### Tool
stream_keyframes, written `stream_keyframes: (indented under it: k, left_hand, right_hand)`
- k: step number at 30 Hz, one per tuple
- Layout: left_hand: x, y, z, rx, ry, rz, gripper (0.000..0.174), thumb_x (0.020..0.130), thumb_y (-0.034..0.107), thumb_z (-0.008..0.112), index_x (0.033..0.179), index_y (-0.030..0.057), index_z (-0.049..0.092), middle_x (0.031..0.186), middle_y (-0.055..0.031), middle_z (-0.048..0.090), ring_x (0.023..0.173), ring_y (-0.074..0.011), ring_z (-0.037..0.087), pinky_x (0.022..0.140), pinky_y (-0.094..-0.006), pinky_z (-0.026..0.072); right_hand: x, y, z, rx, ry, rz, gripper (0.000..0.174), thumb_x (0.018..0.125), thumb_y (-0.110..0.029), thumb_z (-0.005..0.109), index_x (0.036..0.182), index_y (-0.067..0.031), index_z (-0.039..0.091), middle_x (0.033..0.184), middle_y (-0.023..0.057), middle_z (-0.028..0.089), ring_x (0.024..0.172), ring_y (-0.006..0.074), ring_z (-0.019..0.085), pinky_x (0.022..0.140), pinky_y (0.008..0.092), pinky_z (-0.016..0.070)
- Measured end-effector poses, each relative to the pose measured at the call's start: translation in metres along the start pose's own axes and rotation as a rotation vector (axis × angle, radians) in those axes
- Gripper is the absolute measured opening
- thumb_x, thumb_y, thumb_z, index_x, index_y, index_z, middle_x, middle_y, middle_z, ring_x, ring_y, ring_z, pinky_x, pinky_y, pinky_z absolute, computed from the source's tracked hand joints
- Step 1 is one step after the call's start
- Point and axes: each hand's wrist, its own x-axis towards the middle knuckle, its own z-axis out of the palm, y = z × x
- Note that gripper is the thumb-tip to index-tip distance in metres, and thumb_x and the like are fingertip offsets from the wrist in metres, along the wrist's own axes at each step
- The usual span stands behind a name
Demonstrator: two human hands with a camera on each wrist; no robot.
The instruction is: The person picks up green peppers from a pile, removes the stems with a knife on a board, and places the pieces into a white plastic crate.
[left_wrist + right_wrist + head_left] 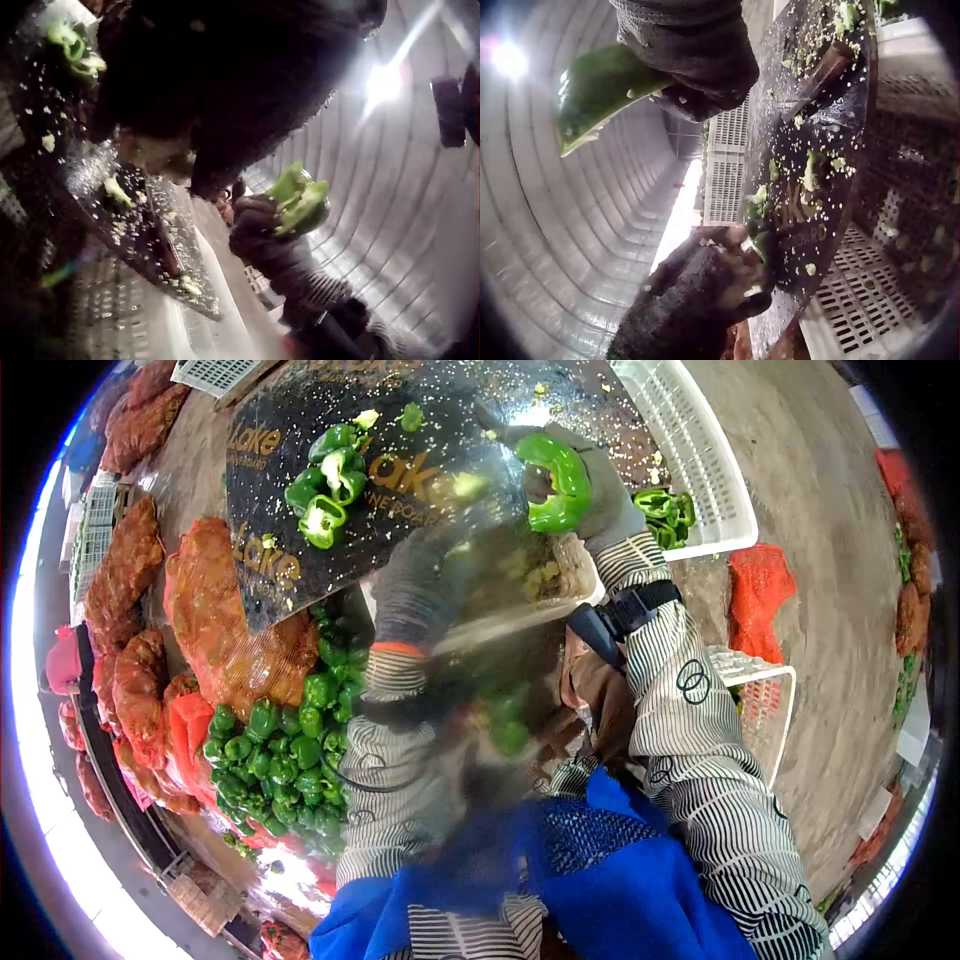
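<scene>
In the head view my gloved right hand (605, 490) grips a hollow, cut green bell pepper (570, 480) over the right part of the dark board (300, 470). The right wrist view shows this pepper's (604, 86) glossy skin and cut edge. My gloved left hand (415, 585) is blurred at the board's near edge, beside a white crate (590, 575) with pale scraps in it. A pale patch shows at the left hand's (690, 292) fingers in the right wrist view; I cannot tell whether it is something held. Cut peppers (325, 520) lie on the board's left part.
A knife (821, 79) lies on the seed-strewn board. Cut pepper pieces (665, 515) sit in the white crate (720, 480) at right. Whole green peppers (285, 760) are heaped at lower left, near full mesh sacks (225, 620). Another white crate (785, 700) stands near my right arm.
</scene>
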Motion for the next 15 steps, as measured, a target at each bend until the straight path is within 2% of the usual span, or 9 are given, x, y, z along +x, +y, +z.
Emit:
stream_keyframes:
  k: [1, 3, 4, 5, 8, 10, 11, 13, 15]
  left_hand:
    - [-0.002, 0.008, 0.001, 0.329, 0.114, 0.12, 0.028, 0.089, 0.014, 0.069, 0.115, 0.0043, 0.066, 0.11, -0.0081, 0.068, 0.098, -0.0176, 0.063, 0.086, -0.032, 0.0516]
    - [0.001, 0.002, 0.011, -0.355, 0.175, 0.164, 0.027, 0.092, 0.012, 0.065, 0.118, 0.0041, 0.064, 0.111, -0.0085, 0.067, 0.097, -0.0172, 0.063, 0.087, -0.0294, 0.0509]
    - [0.0, 0.029, -0.003, -0.699, 0.066, -0.085, 0.026, 0.093, 0.01, 0.063, 0.118, 0.0038, 0.064, 0.113, -0.0096, 0.066, 0.098, -0.0171, 0.063, 0.084, -0.0273, 0.0516]
    - [0.001, 0.035, -0.005, -0.697, 0.079, -0.089, 0.026, 0.093, 0.01, 0.063, 0.118, 0.0038, 0.064, 0.113, -0.0096, 0.066, 0.098, -0.0171, 0.063, 0.084, -0.0273, 0.0516]
    - [-0.005, 0.033, 0.013, -1.23, -0.01, 0.011, 0.031, 0.089, 0.012, 0.07, 0.119, 0.0082, 0.064, 0.117, -0.0098, 0.064, 0.101, -0.0163, 0.063, 0.083, -0.0255, 0.0529]
    - [-0.003, 0.037, 0.002, -1.09, -0.084, -0.134, 0.033, 0.09, 0.015, 0.069, 0.121, 0.0069, 0.061, 0.118, -0.0114, 0.063, 0.104, -0.0188, 0.062, 0.087, -0.028, 0.0533]
    - [-0.002, 0.038, -0.003, -0.959, -0.177, -0.276, 0.037, 0.09, 0.017, 0.068, 0.124, 0.0056, 0.059, 0.12, -0.0129, 0.062, 0.108, -0.0213, 0.062, 0.091, -0.0305, 0.0537]
    - [-0.007, 0.036, 0.012, -1.073, -0.122, -0.272, 0.034, 0.09, 0.016, 0.069, 0.12, 0.0037, 0.061, 0.113, -0.0111, 0.064, 0.1, -0.019, 0.064, 0.087, -0.0297, 0.055]
    - [-0.006, 0.035, 0.019, -1.196, -0.079, -0.263, 0.031, 0.089, 0.015, 0.07, 0.116, 0.0019, 0.062, 0.106, -0.0092, 0.066, 0.093, -0.0167, 0.065, 0.083, -0.0288, 0.0562]
  right_hand:
    - [0.001, 0.005, 0.0, -0.178, -0.011, -0.109, 0.059, 0.071, -0.026, 0.086, 0.121, -0.0073, 0.06, 0.1, 0.0041, 0.068, 0.08, 0.0112, 0.066, 0.073, 0.0233, 0.0565]
    - [0.004, 0.003, 0.008, 0.487, -0.085, 0.233, 0.045, 0.084, -0.027, 0.075, 0.121, -0.0078, 0.059, 0.096, 0.0054, 0.067, 0.076, 0.0124, 0.065, 0.068, 0.0249, 0.057]
    - [0.003, -0.023, 0.018, 0.793, -0.048, 0.419, 0.043, 0.088, -0.032, 0.069, 0.121, -0.0074, 0.058, 0.097, 0.0072, 0.066, 0.076, 0.014, 0.066, 0.069, 0.0259, 0.0573]
    - [0.004, -0.045, 0.026, 1.098, -0.013, 0.61, 0.042, 0.092, -0.037, 0.063, 0.121, -0.0069, 0.058, 0.098, 0.0091, 0.066, 0.077, 0.0156, 0.066, 0.069, 0.0268, 0.0575]
    - [0.001, -0.034, 0.04, 0.622, -0.093, 0.315, 0.04, 0.097, -0.037, 0.053, 0.119, -0.004, 0.059, 0.105, 0.013, 0.065, 0.084, 0.0217, 0.068, 0.077, 0.0314, 0.058]
    - [0.011, -0.023, 0.047, 0.066, -0.178, -0.053, 0.038, 0.097, -0.031, 0.055, 0.12, -0.0015, 0.059, 0.107, 0.012, 0.066, 0.091, 0.0233, 0.069, 0.082, 0.032, 0.0573]
    - [0.007, -0.021, 0.044, 0.061, -0.151, 0.005, 0.036, 0.096, -0.025, 0.056, 0.122, -0.0009, 0.059, 0.08, 0.0021, 0.065, 0.074, 0.0114, 0.064, 0.069, 0.0267, 0.0543]
    - [0.013, -0.037, 0.043, 0.742, -0.013, 0.532, 0.034, 0.099, -0.026, 0.052, 0.118, 0.0012, 0.06, 0.073, -0.0009, 0.059, 0.066, 0.0084, 0.06, 0.058, 0.023, 0.0508]
    - [0.014, -0.032, 0.036, 0.699, 0.114, 0.534, 0.035, 0.1, -0.025, 0.049, 0.119, 0.0014, 0.059, 0.075, 0.0012, 0.059, 0.065, 0.0091, 0.059, 0.056, 0.0224, 0.0484]
